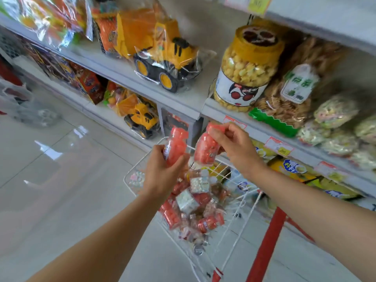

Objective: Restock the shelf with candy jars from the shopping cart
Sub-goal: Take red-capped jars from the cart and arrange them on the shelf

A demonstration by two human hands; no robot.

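My left hand (160, 171) grips a small red candy jar (175, 145) around its lower body, above the white wire shopping cart (240, 212). My right hand (230, 143) pinches a second red candy jar (207, 150) near its cap, holding it just below the edge of the middle shelf (215, 112). Both jars are tilted and close together over the cart's far end. Inside the cart lie several more red candy jars (209, 222) and packets of white candy (199, 184).
A large yellow jar of puffed snacks (244, 70) and bagged snacks (289, 94) stand on the shelf at right. Wrapped yellow toy trucks (162, 55) sit to the left. Price tags (280, 147) line the shelf edges. A red cart handle (266, 245) rises at lower right. Tiled floor (61, 180) lies left.
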